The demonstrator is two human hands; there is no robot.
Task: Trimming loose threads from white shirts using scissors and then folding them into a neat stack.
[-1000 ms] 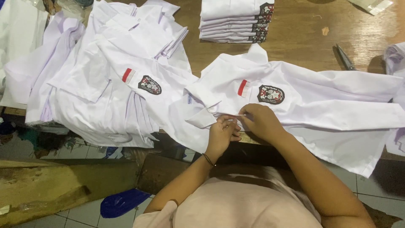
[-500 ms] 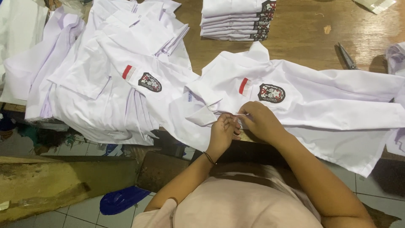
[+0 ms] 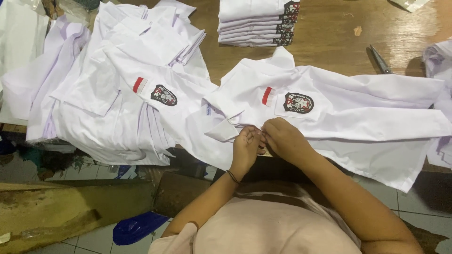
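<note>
The white shirt (image 3: 339,110) lies spread on the wooden table (image 3: 329,37), soft, light and limp, best pinched at its near front edge. There the left hand (image 3: 246,146) and right hand (image 3: 285,140) meet, fingers closed on the fabric, perhaps at a button. A shirt pile (image 3: 117,94) lies left, scissors (image 3: 379,59) beyond.

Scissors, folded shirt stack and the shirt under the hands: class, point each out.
scissors (image 3: 379,59), head view, on the blades.
folded shirt stack (image 3: 252,23), head view, its front edge.
spread shirt (image 3: 358,101), head view, its chest.
</note>
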